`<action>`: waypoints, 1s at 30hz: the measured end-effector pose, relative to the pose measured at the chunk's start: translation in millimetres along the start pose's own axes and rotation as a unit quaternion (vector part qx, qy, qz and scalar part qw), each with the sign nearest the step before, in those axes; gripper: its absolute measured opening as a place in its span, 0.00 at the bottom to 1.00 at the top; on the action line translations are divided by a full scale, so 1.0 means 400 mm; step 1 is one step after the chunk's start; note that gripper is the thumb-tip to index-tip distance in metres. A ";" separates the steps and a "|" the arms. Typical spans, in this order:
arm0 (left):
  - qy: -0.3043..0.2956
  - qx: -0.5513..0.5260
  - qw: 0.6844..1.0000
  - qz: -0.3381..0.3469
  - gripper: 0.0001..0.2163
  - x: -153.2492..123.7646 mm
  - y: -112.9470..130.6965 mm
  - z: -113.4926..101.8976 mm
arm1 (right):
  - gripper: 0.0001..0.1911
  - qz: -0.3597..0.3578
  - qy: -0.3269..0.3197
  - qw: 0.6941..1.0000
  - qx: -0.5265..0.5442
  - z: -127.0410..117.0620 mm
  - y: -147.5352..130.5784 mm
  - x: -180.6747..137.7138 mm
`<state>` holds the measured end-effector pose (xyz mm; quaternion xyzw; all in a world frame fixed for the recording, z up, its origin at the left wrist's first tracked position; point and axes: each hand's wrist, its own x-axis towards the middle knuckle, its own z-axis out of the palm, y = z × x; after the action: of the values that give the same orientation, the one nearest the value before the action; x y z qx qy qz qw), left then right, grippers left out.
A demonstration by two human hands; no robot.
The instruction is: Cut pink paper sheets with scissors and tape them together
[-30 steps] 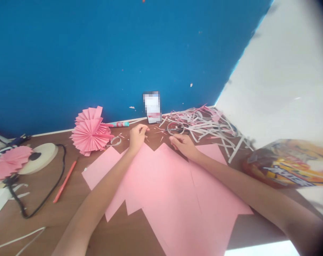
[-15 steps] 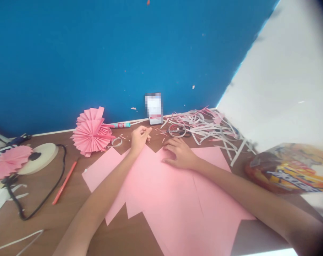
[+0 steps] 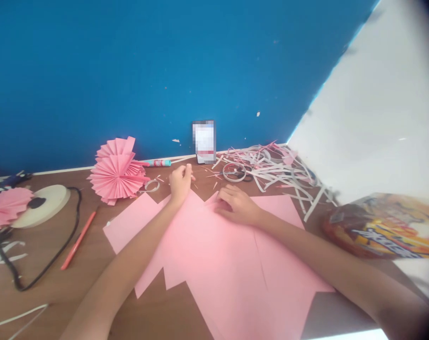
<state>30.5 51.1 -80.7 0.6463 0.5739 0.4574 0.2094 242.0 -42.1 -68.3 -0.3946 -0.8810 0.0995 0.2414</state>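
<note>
Several pink paper sheets (image 3: 221, 264) lie overlapping on the brown table, spread like a fan. At their far edge is my left hand (image 3: 181, 183), its fingers curled closed; whatever they pinch, if anything, is too small to make out. My right hand (image 3: 237, 205) rests on the upper part of the sheets. Its fingers and thumb are bent together at a sheet's far edge, where a pale bit of paper sticks out at the fingertips. Just beyond the right hand are a roll of clear tape (image 3: 234, 172) and dark-handled scissors (image 3: 248, 176).
Pleated pink paper rosettes (image 3: 118, 177) stand at the back left, a glue stick (image 3: 159, 163) beside them. A phone (image 3: 204, 141) leans on the blue wall. Paper strips (image 3: 281, 165) heap at the back right, near a bread bag (image 3: 384, 226). A red pen (image 3: 79, 241) and black cord (image 3: 54, 259) lie left.
My left hand has turned slightly and shifted a little left. The right hand's fingers have drawn in closer to its thumb. The view has moved slightly.
</note>
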 end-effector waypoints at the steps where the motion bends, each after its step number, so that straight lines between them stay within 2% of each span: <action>1: 0.006 0.025 1.000 0.007 0.17 -0.003 0.007 -0.004 | 0.09 -0.005 -0.003 1.000 0.000 0.000 0.000 0.000; 4: 0.018 0.078 0.996 0.037 0.18 -0.010 0.022 -0.009 | 0.07 -0.015 -0.006 1.000 0.009 -0.002 0.001 0.003; 7: 0.033 0.048 0.996 0.072 0.05 -0.011 0.025 -0.005 | 0.06 -0.022 -0.005 0.999 0.027 -0.003 0.004 0.005; 10: 0.022 0.011 0.998 0.064 0.11 -0.011 0.017 0.000 | 0.05 -0.029 -0.007 0.999 0.034 -0.003 0.005 0.006; 14: -0.011 -0.025 0.999 0.018 0.11 -0.014 0.015 0.000 | 0.05 -0.038 -0.009 0.999 0.031 -0.005 0.001 0.003; 17: -0.017 -0.031 0.998 0.050 0.12 -0.016 0.023 0.001 | 0.07 -0.039 -0.008 0.999 0.025 -0.005 -0.002 0.001; 20: 0.013 -0.013 0.995 0.099 0.18 -0.017 0.030 0.001 | 0.08 -0.041 -0.016 0.999 0.017 -0.004 0.000 0.000; 24: 0.018 0.017 0.999 0.046 0.08 -0.022 0.026 -0.005 | 0.07 -0.037 -0.020 0.999 0.015 -0.003 0.003 0.000; 26: 0.007 0.031 0.999 0.029 0.10 -0.024 0.026 -0.009 | 0.07 -0.039 -0.021 0.999 0.014 -0.004 0.002 0.000; 30: 0.031 0.047 0.993 0.099 0.12 -0.023 0.039 -0.011 | 0.11 -0.028 -0.006 0.999 -0.015 -0.003 -0.008 -0.002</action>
<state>36.0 37.4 -69.5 0.6944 0.5339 0.4687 0.1144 240.9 -44.9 -66.1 -0.3725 -0.8948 0.0816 0.2323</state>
